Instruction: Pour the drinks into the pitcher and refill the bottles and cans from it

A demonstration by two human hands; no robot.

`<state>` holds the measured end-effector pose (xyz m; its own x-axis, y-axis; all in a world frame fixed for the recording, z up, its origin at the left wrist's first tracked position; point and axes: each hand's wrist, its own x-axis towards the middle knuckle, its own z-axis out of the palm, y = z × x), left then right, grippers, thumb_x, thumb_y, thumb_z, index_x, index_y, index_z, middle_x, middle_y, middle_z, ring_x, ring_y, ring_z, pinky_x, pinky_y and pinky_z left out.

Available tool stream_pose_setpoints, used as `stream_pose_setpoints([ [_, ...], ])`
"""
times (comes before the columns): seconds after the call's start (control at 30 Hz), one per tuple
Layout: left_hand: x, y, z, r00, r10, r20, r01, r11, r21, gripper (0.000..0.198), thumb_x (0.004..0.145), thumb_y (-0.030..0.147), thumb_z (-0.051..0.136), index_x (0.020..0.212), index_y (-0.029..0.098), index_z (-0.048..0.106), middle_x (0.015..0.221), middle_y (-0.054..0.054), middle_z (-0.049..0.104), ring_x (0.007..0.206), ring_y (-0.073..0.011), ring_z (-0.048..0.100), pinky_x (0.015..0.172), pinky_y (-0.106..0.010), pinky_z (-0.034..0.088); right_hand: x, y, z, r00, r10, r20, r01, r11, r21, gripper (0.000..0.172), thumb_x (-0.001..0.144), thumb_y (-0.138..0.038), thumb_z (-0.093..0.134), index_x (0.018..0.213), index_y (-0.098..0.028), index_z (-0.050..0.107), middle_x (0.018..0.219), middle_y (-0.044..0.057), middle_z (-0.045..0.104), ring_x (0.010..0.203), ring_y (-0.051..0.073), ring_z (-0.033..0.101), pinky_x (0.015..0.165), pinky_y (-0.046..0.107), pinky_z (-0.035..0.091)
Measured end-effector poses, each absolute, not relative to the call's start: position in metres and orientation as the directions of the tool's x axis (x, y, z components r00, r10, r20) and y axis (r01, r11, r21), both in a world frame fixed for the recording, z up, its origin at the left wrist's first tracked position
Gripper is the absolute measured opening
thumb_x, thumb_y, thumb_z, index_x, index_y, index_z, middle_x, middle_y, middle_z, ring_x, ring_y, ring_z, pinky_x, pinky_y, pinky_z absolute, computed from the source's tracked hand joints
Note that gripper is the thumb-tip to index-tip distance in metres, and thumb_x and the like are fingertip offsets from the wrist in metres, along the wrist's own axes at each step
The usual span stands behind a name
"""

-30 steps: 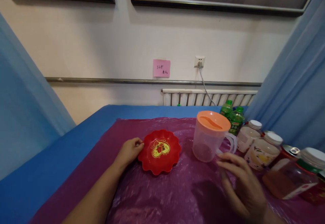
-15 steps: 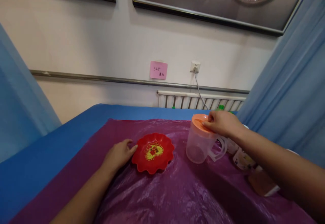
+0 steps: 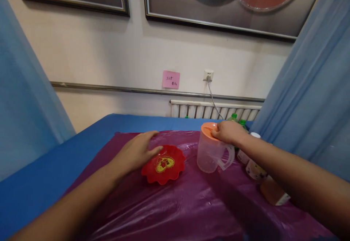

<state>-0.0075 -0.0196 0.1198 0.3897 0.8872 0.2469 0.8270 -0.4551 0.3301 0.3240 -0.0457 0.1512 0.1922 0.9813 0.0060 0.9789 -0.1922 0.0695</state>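
A clear plastic pitcher with an orange lid stands upright on the purple plastic sheet, its handle pointing right. My right hand is on top of it, fingers closed at the lid's raised grip. To the left lies a red scalloped plate with a yellow and red print in the middle. My left hand hovers over the plate's upper left edge, fingers stretched out and thumb apart, holding nothing. It hides part of the plate's rim.
Beside my right forearm stand a patterned cup and a brownish container, partly covered. Green-capped bottles and a white-capped bottle are behind. Blue curtains hang at both sides; a radiator lines the wall.
My left hand has lifted from beside the plate and moved up and right over its edge, opening wider. My right hand stays on the pitcher's lid. The camera view has shifted slightly.
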Motion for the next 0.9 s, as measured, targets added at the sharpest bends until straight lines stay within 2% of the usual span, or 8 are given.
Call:
stream_pose_setpoints([
  [0.17, -0.062, 0.026, 0.095, 0.222, 0.942, 0.253, 0.897, -0.299, 0.326, 0.047, 0.079, 0.048, 0.062, 0.111, 0.015, 0.068, 0.117, -0.016, 0.074, 0.107, -0.034, 0.07, 0.093, -0.041, 0.051, 0.325, -0.046, 0.149, 0.172, 0.985, 0.012, 0.983, -0.172, 0.064, 0.041, 0.09, -0.044, 0.049, 0.099, -0.016, 0.078, 0.104, 0.018, 0.076, 0.099, 0.032, 0.071, 0.074, 0.034, 0.049],
  [0.27, -0.095, 0.034, 0.065, 0.166, 0.963, 0.211, 0.922, -0.227, 0.312, 0.033, 0.074, 0.044, 0.064, 0.089, 0.015, 0.068, 0.096, -0.014, 0.078, 0.093, -0.0328, 0.074, 0.081, -0.037, 0.053, 0.326, -0.047, 0.148, 0.167, 0.986, 0.015, 0.983, -0.168, 0.068, 0.043, 0.091, -0.046, 0.048, 0.1, -0.015, 0.078, 0.105, 0.019, 0.075, 0.101, 0.033, 0.071, 0.075, 0.035, 0.049],
  [0.37, -0.123, 0.031, 0.034, 0.086, 0.979, 0.186, 0.95, -0.136, 0.281, 0.03, 0.073, 0.045, 0.066, 0.08, 0.016, 0.066, 0.091, -0.015, 0.077, 0.096, -0.0367, 0.073, 0.079, -0.039, 0.054, 0.326, -0.047, 0.147, 0.165, 0.986, 0.011, 0.984, -0.165, 0.071, 0.047, 0.092, -0.048, 0.047, 0.102, -0.014, 0.077, 0.105, 0.02, 0.075, 0.101, 0.032, 0.071, 0.076, 0.034, 0.05],
  [0.57, -0.158, 0.03, 0.015, 0.052, 0.97, 0.237, 0.958, -0.115, 0.262, 0.039, 0.08, 0.053, 0.064, 0.097, 0.018, 0.069, 0.126, -0.018, 0.071, 0.124, -0.0454, 0.06, 0.096, -0.057, 0.049, 0.327, -0.047, 0.145, 0.163, 0.987, 0.01, 0.984, -0.163, 0.071, 0.051, 0.094, -0.053, 0.044, 0.099, -0.014, 0.078, 0.107, 0.02, 0.075, 0.1, 0.032, 0.07, 0.078, 0.036, 0.05],
  [0.7, -0.124, 0.038, 0.032, 0.04, 0.944, 0.327, 0.955, -0.133, 0.267, 0.056, 0.081, 0.057, 0.062, 0.116, 0.014, 0.064, 0.143, -0.023, 0.057, 0.14, -0.0528, 0.039, 0.107, -0.071, 0.033, 0.327, -0.045, 0.145, 0.176, 0.984, 0.02, 0.982, -0.177, 0.068, 0.048, 0.092, -0.05, 0.046, 0.101, -0.015, 0.077, 0.104, 0.019, 0.076, 0.099, 0.032, 0.071, 0.075, 0.035, 0.05],
  [0.77, -0.075, 0.034, 0.04, 0.195, 0.907, 0.374, 0.884, -0.328, 0.333, 0.067, 0.08, 0.053, 0.066, 0.132, 0.011, 0.056, 0.151, -0.025, 0.049, 0.145, -0.048, 0.034, 0.116, -0.063, 0.027, 0.326, -0.044, 0.146, 0.184, 0.983, 0.02, 0.98, -0.185, 0.069, 0.047, 0.091, -0.049, 0.047, 0.1, -0.014, 0.077, 0.103, 0.019, 0.076, 0.099, 0.032, 0.071, 0.075, 0.035, 0.049],
  [0.83, -0.011, 0.02, 0.046, 0.362, 0.863, 0.353, 0.787, -0.486, 0.381, 0.082, 0.078, 0.057, 0.07, 0.146, 0.019, 0.044, 0.154, -0.019, 0.047, 0.143, -0.0378, 0.043, 0.117, -0.051, 0.036, 0.325, -0.044, 0.147, 0.193, 0.981, 0.018, 0.978, -0.194, 0.071, 0.045, 0.09, -0.047, 0.049, 0.1, -0.014, 0.077, 0.103, 0.02, 0.076, 0.098, 0.032, 0.071, 0.074, 0.034, 0.049],
  [0.9, 0.057, 0.002, 0.049, 0.496, 0.803, 0.33, 0.588, -0.59, 0.554, 0.106, 0.072, 0.054, 0.08, 0.157, 0.02, 0.025, 0.161, -0.022, 0.036, 0.147, -0.0389, 0.037, 0.118, -0.054, 0.034, 0.324, -0.045, 0.149, 0.197, 0.98, 0.021, 0.977, -0.198, 0.073, 0.044, 0.09, -0.047, 0.05, 0.1, -0.014, 0.078, 0.103, 0.019, 0.076, 0.097, 0.032, 0.072, 0.074, 0.034, 0.05],
])
